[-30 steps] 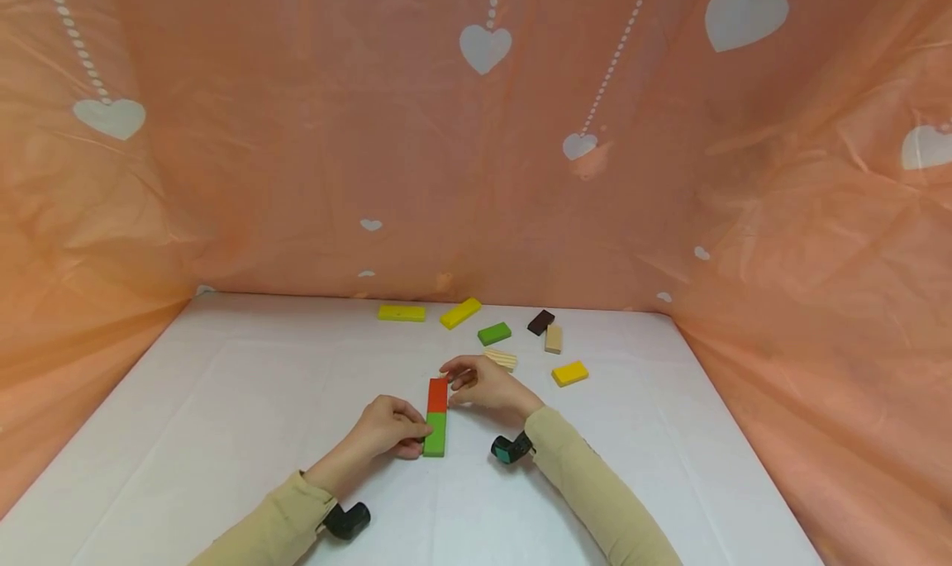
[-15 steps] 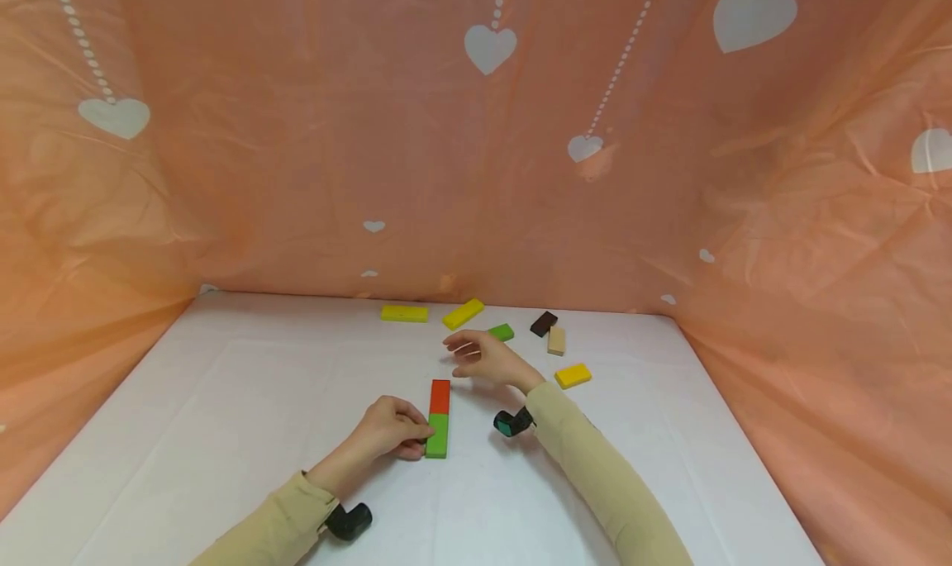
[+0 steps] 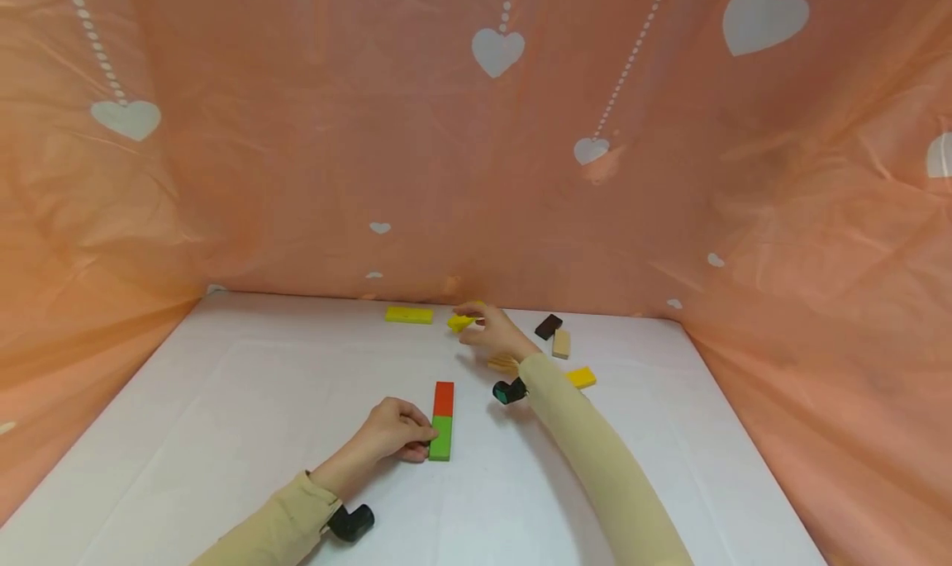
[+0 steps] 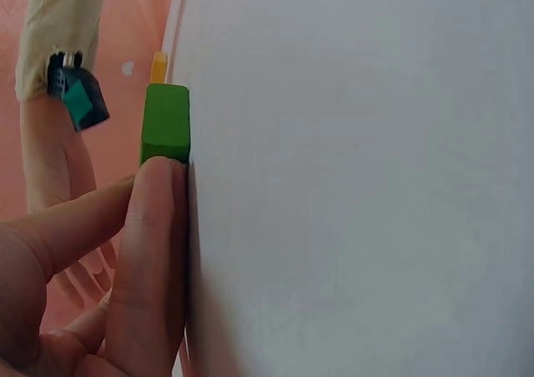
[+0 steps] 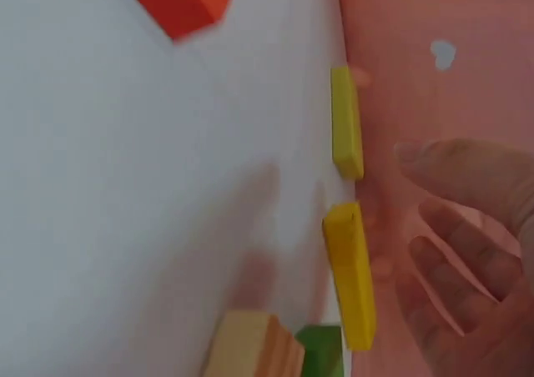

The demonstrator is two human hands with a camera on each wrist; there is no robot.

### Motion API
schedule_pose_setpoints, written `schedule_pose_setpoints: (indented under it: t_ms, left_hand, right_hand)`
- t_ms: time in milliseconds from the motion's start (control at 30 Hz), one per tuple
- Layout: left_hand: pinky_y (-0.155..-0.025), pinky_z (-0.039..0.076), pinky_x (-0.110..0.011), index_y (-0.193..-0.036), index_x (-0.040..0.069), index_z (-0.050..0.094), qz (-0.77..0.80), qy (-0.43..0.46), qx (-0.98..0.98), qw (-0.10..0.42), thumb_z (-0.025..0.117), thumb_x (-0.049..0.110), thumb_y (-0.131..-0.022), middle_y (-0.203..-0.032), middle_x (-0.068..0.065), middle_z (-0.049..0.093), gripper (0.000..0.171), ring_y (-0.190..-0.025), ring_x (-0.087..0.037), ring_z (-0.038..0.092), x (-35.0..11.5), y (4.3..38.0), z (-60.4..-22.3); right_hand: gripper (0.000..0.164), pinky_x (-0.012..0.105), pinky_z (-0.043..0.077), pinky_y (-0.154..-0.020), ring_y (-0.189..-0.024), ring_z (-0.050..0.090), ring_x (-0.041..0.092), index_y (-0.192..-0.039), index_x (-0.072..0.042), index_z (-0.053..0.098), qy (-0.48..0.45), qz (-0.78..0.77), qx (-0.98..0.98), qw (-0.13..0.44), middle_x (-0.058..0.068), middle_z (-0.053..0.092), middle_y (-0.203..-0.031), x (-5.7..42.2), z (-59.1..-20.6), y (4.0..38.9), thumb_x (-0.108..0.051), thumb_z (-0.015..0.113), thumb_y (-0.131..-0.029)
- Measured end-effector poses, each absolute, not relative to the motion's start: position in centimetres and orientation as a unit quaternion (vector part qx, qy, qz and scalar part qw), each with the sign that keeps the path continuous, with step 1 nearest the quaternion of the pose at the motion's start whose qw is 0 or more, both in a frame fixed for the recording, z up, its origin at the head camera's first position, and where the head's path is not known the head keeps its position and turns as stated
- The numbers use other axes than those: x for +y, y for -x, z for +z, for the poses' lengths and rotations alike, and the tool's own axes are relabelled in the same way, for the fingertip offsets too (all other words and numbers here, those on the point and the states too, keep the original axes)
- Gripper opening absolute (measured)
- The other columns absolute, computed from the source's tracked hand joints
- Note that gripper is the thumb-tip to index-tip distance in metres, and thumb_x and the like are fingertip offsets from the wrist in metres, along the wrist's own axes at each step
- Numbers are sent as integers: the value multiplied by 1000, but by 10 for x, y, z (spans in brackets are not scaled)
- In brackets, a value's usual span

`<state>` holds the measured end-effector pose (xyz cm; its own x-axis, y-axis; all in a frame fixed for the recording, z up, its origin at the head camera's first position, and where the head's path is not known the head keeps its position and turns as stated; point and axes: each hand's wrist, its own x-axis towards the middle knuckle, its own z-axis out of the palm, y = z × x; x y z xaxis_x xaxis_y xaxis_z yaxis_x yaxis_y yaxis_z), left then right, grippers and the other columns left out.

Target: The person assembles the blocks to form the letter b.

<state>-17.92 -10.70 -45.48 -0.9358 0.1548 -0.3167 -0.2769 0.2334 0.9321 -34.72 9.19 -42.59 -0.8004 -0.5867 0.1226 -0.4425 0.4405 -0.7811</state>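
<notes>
Left hand (image 3: 394, 428), lower centre of the head view: fingertips touch the left edge of a green block (image 3: 442, 442); whether they grip it or merely rest there cannot be told. A red block (image 3: 444, 398) lies end to end with the green block, just above it in the frame, both flat on the white table (image 3: 297, 359). Right hand (image 3: 494, 328), near the centre of the same view: thumb and fingers stand parted, holding nothing, over a slanted yellow block (image 3: 459, 324), which the hand partly covers; the right wrist view shows a gap between the two. A second yellow block (image 3: 408, 315) lies to its left. A striped block (image 3: 502, 363) lies below the right hand; a second green block (image 5: 321, 352) shows at the bottom of the right wrist view. Right of the hand, a dark brown block (image 3: 548, 327) lies just beside a tan block (image 3: 561, 344); a short yellow block (image 3: 582, 377) is partly hidden by the right sleeve (image 3: 587, 450).
</notes>
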Motion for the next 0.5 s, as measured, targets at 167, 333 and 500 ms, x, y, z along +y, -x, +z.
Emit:
schedule_pose_setpoints:
  t_ms: [167, 333, 500]
  left_hand:
    - [-53, 58, -29, -90, -7, 64, 619, 44, 764, 176, 74, 1, -81, -69, -12, 65, 16, -53, -15, 62, -107, 180, -455]
    - [-52, 58, -29, -91, -9, 63, 623, 32, 763, 171, 73, 0, -82, -67, -11, 65, 16, -51, -13, 62, -108, 180, -458]
    - [-52, 58, -29, -91, -9, 63, 624, 23, 763, 169, 73, 1, -82, -66, -10, 65, 16, -51, -13, 62, -108, 180, -459]
  right_hand:
    - [49, 45, 34, -109, -125, 44, 30, -134, 0, 51, 284, -428, 854, 88, 13, 51, -135, 95, -431, 362, -1, 67, -87]
    - [51, 46, 30, -112, -126, 44, 28, -135, -1, 50, 260, -434, 857, 99, 12, 52, -135, 96, -437, 369, 3, 66, -86]
    - [49, 43, 35, -109, -122, 46, 28, -134, -2, 51, 219, -451, 858, 109, 11, 53, -133, 95, -441, 372, 5, 63, -87]
